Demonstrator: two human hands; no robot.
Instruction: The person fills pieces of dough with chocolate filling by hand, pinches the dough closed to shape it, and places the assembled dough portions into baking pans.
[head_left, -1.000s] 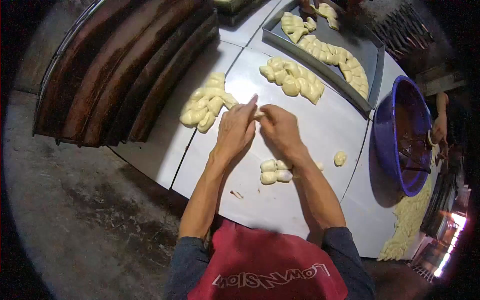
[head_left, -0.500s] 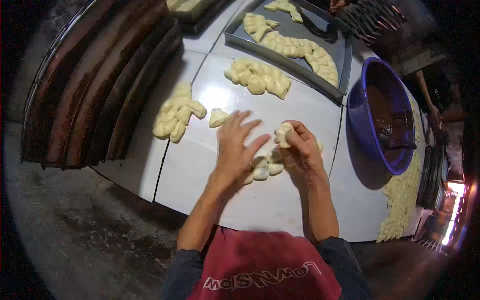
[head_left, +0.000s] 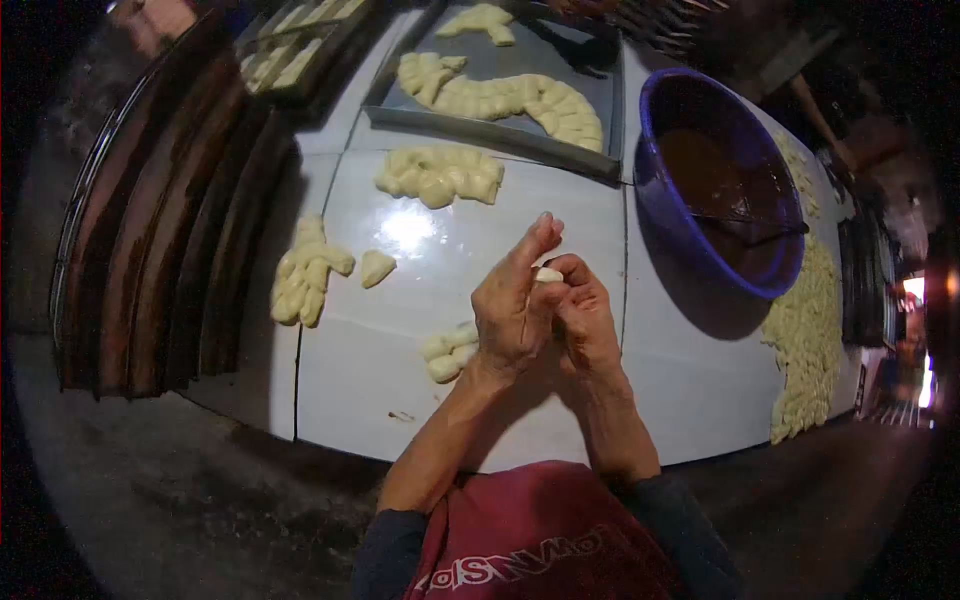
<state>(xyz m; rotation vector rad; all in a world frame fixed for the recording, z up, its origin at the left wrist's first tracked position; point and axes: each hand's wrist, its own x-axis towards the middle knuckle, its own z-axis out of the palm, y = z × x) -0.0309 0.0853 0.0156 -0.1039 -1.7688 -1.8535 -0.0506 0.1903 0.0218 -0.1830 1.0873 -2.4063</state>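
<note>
Your right fingers are pinching a dough bit against your left hand (can't tell its grip tbh).

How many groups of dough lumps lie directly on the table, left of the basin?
3: one group near the grey tray, one farthest left, one beside the left hand, partly hidden.

Brightest across the white tabletop, burned to glare between ten and eleven o'clock. Flares white at three, near the edge. Shadowed just below the purple basin; dim over the floor toward seven. Bowed and black-cornered, softening lettering at six.
</note>
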